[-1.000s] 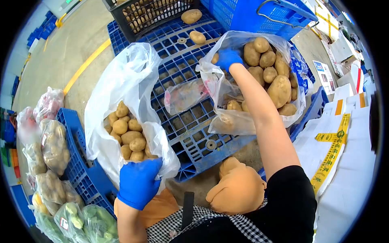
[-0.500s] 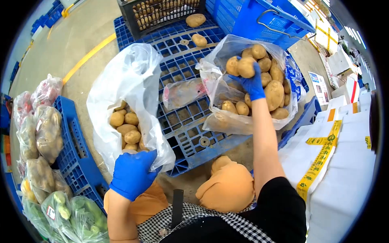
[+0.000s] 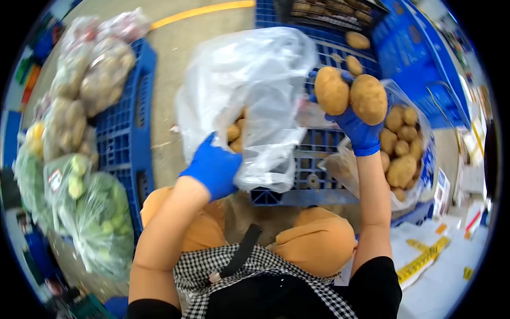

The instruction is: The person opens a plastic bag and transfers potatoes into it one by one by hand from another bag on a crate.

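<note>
Holding 2 potatoes [image 3: 331, 91] in the right hand [image 3: 361, 132], partly hidden behind them, above the pallet [image 3: 324, 199]. Touching the white bag [image 3: 273, 64] with the left hand [image 3: 212, 169]; cannot see fingertips or tell whether closed. Can glimpse more potatoes [image 3: 234, 133] inside, under folds. Can partly see the clear bag [image 3: 340, 166] behind the forearm [image 3: 374, 189], and a dark crate [image 3: 330, 15] cut off at top.

The blue pallet [image 3: 313, 182] before me
On it I see a clear bag of potatoes [image 3: 342, 162] at right, two loose potatoes [image 3: 357, 40] farther off, and a dark crate [image 3: 324, 20] at the far end.
</note>
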A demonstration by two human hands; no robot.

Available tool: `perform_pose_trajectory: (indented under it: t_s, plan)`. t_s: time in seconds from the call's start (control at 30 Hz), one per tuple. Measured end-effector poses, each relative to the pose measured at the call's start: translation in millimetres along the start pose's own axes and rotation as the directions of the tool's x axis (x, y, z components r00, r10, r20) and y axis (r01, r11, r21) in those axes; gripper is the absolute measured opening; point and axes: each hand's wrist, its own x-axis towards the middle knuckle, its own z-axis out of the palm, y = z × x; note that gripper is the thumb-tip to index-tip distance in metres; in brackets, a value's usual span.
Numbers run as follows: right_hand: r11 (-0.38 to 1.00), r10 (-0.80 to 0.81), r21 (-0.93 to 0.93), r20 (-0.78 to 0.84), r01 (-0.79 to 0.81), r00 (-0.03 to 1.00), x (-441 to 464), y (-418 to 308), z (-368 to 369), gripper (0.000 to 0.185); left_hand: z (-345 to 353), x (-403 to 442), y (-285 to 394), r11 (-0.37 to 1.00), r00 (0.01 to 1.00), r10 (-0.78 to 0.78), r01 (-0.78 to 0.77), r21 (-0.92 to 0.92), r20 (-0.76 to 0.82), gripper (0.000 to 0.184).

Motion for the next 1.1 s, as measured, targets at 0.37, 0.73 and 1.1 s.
perform_pose_trajectory:
  t_s: [0.37, 0.73, 1.1]
  plan:
    - [0.515, 0.757, -0.278, -0.298, -0.811, 0.582, 95, 164, -48, 0.056, -32, -16, 5, 0.978, 0.906, 0.081, 0.008, 0.21, -0.415, 0.005]
    - [-0.749, 0.014, -0.652, 0.166, 0.121, 0.986, 248, 77, -28, 0.052, -37, -27, -10, 0.96, 0.958, 0.233, -0.254, -0.12, -0.165, 0.018]
    - [0.037, -0.244, -0.947, -0.317, -0.318, 0.916, -79, -104, -16, 0.034, -39, -13, 3, 0.976, 0.97, 0.191, -0.204, -0.075, -0.153, 0.019]
